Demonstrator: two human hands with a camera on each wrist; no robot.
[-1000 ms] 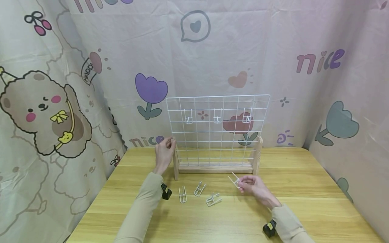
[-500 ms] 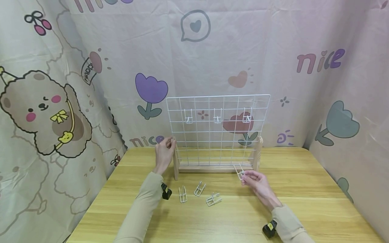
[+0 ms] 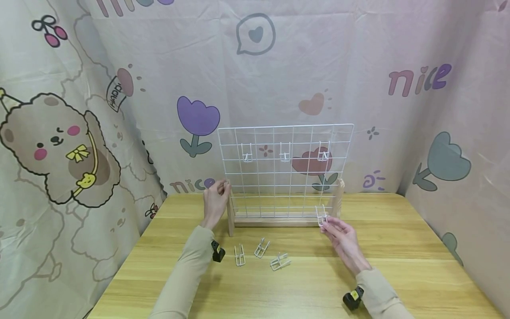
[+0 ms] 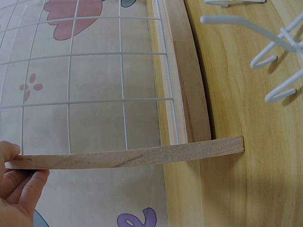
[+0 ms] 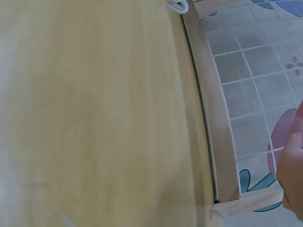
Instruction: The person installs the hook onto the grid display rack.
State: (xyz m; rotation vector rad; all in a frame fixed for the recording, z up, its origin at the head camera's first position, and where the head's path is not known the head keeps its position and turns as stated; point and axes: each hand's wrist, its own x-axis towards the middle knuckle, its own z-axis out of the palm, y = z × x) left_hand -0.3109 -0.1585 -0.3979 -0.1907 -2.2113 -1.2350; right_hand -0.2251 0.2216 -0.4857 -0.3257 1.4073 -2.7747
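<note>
My left hand grips the top of the left wooden post of a white wire grid rack, with fingers and thumb on either side of it. My right hand pinches a white wire hook, prongs up, in front of the rack's lower right corner. Whether that hook touches the grid I cannot tell. In the right wrist view the right hand shows only at the edge and the hook is hidden. Three similar hooks hang in a row on the upper grid: left, middle and right.
Three loose wire hooks lie on the wooden table before the rack: one on the left, one in the middle and one on the right. A printed curtain stands behind and at both sides.
My right hand has moved up and to the right, toward the rack, turning the hook so its prongs point more upward. My left hand has stayed on the post.
</note>
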